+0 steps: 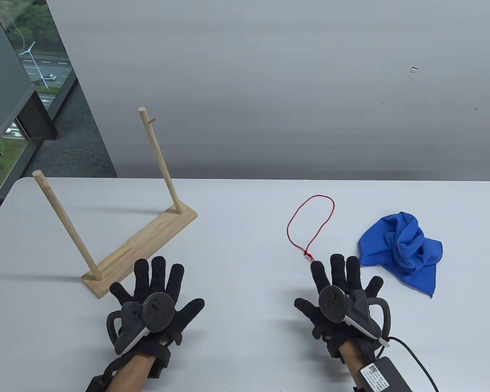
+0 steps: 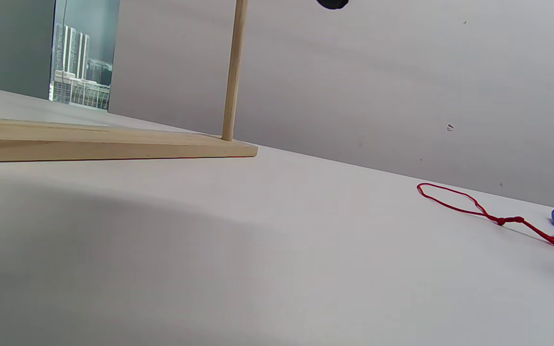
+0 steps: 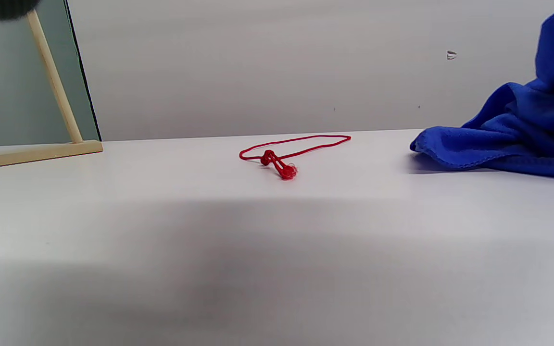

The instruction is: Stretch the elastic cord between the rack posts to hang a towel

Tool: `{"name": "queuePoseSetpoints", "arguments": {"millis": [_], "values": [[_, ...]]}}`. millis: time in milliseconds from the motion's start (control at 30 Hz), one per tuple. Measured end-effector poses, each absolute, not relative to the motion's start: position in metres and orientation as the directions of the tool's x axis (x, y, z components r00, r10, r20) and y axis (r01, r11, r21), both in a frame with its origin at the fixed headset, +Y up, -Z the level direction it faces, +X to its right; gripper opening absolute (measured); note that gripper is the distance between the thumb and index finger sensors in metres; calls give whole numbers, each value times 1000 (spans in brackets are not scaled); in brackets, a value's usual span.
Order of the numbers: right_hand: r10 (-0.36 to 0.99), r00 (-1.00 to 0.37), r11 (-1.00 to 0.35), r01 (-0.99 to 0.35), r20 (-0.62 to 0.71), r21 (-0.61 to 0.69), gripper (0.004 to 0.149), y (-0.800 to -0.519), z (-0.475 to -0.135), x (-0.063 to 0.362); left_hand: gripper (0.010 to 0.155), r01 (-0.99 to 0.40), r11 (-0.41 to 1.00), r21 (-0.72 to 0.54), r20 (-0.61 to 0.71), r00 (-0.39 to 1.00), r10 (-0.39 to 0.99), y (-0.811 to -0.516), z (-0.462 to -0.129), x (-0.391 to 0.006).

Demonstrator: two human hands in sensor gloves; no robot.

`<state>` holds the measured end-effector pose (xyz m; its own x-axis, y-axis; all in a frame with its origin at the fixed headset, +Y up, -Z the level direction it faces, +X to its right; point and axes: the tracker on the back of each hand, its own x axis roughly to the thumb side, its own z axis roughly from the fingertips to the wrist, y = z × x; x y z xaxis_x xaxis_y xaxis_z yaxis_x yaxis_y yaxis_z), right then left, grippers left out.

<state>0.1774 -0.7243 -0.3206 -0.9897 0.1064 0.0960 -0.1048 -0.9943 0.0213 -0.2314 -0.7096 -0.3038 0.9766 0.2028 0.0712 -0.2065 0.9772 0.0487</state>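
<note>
Both hands flat, fingers spread, holding nothing. Cord (image 1: 310, 224) loop on table (image 1: 237, 228), knotted tail just beyond right hand (image 1: 341, 296). Towel (image 1: 404, 249) right of cord; rack (image 1: 141, 245) ahead of left hand (image 1: 155, 300). Wrist label unreadable.

Both hands enter from the bottom edge of the table view, palms down, fingers spread and pointing toward the top of the frame. The left hand (image 1: 157, 304) sits at lower left of centre, the right hand (image 1: 341, 300) at lower right of centre. Each carries a tracker on its back. Neither grip holds anything. Bare forearms show below the gloves.
</note>
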Motion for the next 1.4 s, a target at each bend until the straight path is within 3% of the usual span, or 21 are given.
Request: {"name": "queuePoseSetpoints", "arguments": {"millis": [267,567,1033,1400], "values": [[114,-991,-993,-112,76,31,90,-726,-317,184,99,-268,962,54,50,963,266,-714,-307,-239],[142,-988,-990,-141,59,18,90,-723,-314,193,89,-343,915,210,11,937,349,-710,-307,-258],[167,-985,-986,-168,43,-15,90,-715,-311,202,73,-425,833,355,-151,853,499,-708,-314,-303],[173,-984,-984,-174,40,-24,90,-715,-311,205,71,-403,810,427,-312,775,550,-708,-320,-346]]}}
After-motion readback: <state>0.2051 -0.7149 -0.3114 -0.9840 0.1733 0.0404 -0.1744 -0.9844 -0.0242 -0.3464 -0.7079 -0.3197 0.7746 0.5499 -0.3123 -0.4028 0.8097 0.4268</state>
